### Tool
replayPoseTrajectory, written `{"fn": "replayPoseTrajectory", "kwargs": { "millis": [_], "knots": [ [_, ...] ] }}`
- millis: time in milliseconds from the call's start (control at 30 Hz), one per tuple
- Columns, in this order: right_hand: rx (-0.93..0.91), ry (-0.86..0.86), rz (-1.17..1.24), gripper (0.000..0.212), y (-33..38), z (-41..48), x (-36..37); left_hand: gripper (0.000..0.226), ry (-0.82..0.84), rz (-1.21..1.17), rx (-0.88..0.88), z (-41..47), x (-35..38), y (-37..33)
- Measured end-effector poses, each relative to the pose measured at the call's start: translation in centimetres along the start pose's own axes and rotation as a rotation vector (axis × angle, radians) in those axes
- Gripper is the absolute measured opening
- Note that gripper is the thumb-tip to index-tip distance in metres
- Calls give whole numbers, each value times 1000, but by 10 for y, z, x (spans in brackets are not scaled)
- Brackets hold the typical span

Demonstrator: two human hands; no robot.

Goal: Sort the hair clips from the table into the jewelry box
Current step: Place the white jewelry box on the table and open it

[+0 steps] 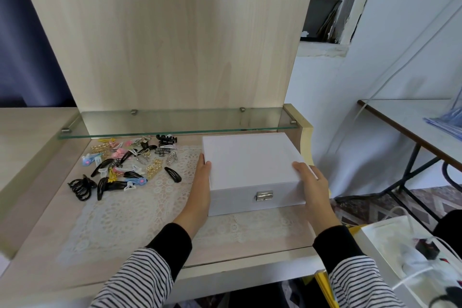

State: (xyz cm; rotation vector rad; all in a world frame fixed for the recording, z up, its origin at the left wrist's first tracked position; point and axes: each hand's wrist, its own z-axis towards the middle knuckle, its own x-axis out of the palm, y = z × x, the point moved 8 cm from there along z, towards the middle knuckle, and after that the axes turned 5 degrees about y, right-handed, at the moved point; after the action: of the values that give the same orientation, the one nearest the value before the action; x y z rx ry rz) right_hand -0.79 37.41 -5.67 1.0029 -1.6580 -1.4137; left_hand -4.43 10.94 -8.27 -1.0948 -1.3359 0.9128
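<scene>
A closed white jewelry box [247, 157] with a silver clasp [264, 195] on its front stands on a lace mat [140, 210] at the right of the desk. My left hand [201, 187] lies flat against the box's left side, thumb on the lid edge. My right hand [312, 182] holds the box's right front corner, fingers over the lid edge. A pile of several hair clips [125, 165], black, gold, pink, blue and white, lies on the desk to the left of the box.
A glass shelf [175, 120] spans the desk just above the clips and the box's back edge, under a tall wooden back panel [165, 40]. A white bag with a charger and cables [422, 250] sits at lower right. Another table [410, 117] stands at far right.
</scene>
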Motion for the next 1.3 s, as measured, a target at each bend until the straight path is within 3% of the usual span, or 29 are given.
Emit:
{"fn": "replayPoseTrajectory", "kwargs": {
  "millis": [100, 367, 800, 1033, 1300],
  "knots": [
    [-5, 2, 12, 32, 0, -1, 1, 54, 3, -14, -2, 0, 0, 2],
    [-36, -38, -10, 34, -2, 2, -3, 88, 18, 27, 0, -5, 0, 2],
    [-41, -95, -35, 39, -2, 0, -6, 80, 30, 81, 30, -4, 1, -3],
    [-49, -61, -75, 42, -4, 4, -8, 53, 34, 88, 23, -9, 4, -13],
    [-115, -26, -150, 43, -2, 1, -9, 59, 123, 257, 145, -24, 6, -25]
  ]
}}
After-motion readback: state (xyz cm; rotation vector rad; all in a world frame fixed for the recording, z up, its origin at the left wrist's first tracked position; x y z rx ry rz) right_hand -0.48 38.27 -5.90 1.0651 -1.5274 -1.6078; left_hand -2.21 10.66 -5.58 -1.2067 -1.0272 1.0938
